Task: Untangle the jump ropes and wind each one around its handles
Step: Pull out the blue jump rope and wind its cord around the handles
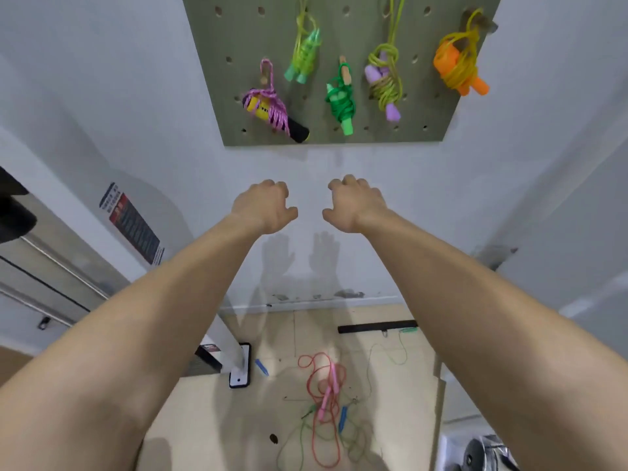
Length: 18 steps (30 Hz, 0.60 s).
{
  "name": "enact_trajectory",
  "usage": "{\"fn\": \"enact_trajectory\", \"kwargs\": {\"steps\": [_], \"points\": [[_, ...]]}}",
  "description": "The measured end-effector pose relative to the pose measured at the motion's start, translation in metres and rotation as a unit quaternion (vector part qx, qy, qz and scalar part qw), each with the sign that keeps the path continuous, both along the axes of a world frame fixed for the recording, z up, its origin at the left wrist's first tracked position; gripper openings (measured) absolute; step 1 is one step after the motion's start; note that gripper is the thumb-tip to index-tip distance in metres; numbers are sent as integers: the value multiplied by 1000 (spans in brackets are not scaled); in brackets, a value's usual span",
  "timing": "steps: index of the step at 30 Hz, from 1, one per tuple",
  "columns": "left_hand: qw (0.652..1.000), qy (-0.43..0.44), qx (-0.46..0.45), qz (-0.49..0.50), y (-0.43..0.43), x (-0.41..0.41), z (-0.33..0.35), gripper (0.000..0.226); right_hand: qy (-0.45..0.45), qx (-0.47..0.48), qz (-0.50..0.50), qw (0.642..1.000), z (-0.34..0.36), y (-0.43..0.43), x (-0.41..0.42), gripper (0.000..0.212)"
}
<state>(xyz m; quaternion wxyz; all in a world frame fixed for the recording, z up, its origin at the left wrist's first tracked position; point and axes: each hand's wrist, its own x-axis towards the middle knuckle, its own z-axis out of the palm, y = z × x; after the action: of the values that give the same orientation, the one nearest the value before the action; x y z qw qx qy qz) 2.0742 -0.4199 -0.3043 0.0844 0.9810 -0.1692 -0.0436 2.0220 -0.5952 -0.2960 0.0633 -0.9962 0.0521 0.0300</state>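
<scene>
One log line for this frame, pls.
left hand empty, raised | right hand empty, raised | pegboard: five wound ropes hung | floor: tangle unwound

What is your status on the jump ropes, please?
Left hand and right hand empty, raised, fingers loosely curled. Five wound ropes on pegboard. Tangled ropes on floor, untouched. No obstruction seen.

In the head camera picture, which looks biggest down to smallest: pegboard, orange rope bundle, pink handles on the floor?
1. pegboard
2. orange rope bundle
3. pink handles, farther away, so true size unsure
</scene>
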Motion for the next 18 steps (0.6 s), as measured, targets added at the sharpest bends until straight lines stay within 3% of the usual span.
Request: {"fn": "enact_trajectory", "kwargs": {"steps": [18], "points": [[987,157,33,4,10,-75,-545,47,165,20,6,986,-536,-4,-67,54]]}}
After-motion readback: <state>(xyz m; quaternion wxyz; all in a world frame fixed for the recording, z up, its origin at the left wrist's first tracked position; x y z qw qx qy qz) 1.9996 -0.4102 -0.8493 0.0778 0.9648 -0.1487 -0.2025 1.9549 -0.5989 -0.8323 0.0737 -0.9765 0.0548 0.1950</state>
